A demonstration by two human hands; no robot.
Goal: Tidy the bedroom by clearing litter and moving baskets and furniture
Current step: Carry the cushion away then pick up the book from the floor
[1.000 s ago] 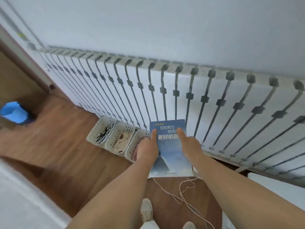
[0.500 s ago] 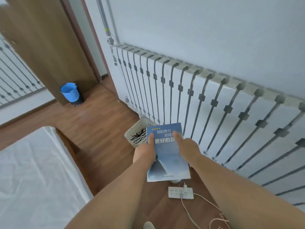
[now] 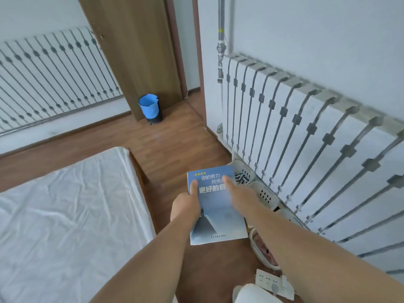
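Both hands hold a blue book (image 3: 215, 206) face up above the wooden floor (image 3: 175, 141), between the bed (image 3: 65, 215) and the radiator (image 3: 306, 138). The left hand (image 3: 185, 204) has its fingers clamped on the book's left edge, thumb on the cover; the right hand (image 3: 240, 197) grips the right edge the same way. White baskets (image 3: 265, 194) sit in a row on the floor against the radiator, just beside the book. A blue bin (image 3: 149, 108) stands by the door (image 3: 135, 51), well apart.
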